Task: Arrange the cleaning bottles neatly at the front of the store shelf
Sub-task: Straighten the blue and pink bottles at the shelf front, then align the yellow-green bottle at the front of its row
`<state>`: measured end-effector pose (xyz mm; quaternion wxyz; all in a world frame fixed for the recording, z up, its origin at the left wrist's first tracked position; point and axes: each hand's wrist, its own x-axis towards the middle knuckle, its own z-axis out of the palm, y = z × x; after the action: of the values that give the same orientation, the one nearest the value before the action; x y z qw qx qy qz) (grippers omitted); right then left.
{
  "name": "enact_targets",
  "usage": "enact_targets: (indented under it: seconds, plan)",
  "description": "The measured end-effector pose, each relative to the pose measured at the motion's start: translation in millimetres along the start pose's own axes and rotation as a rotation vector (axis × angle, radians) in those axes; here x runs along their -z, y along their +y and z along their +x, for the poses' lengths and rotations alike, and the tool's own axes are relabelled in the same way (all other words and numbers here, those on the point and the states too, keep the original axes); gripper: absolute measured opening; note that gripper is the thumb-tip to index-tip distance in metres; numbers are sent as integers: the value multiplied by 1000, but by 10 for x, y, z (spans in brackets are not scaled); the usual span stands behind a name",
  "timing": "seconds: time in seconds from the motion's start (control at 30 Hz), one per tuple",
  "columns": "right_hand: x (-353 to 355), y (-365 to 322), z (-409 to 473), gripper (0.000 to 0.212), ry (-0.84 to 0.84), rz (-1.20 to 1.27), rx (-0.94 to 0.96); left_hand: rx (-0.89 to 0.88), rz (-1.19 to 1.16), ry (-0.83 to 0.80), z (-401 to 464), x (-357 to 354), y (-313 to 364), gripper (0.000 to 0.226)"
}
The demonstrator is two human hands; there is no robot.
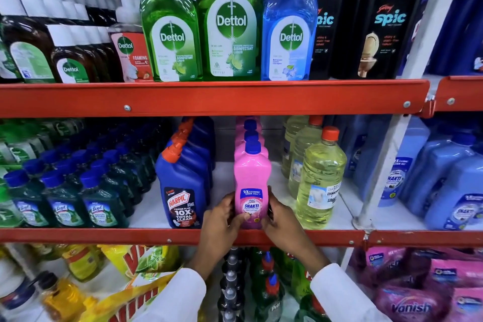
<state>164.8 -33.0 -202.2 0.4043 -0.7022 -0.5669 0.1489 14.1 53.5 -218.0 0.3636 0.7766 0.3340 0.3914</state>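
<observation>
Head cam: I've got both hands, left hand (224, 217) & right hand (279, 217), clasped round the pink bottle (251, 185) at the middle shelf's front lip (104, 236), prob. squaring its label outward, row queued behind.

At five o'clock, pink Vanish pouches (413, 303) are piled below the red shelf rail (183, 236). At seven o'clock, yellow refill packs (141, 261) lie beside small yellow bottles (79, 261) on the bottom shelf.
</observation>
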Motion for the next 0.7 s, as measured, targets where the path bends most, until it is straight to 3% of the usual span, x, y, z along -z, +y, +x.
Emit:
enact_targets:
  seconds: [0.27, 0.53, 0.6, 0.7]
  plan:
    - [-66, 25, -63, 73, 34, -170, 1, 8, 52, 38, 3, 6, -41, 47]
    - [13, -6, -153, 71, 49, -147, 19, 20, 46, 30, -50, 11, -4, 54]
    - [114, 14, -315, 62, 166, -70, 52, 42, -3, 155, -141, -12, 44, 50]
    - [373, 120, -663, 38, 437, 74, 37, -17, -46, 429, -353, -140, 241, 23]
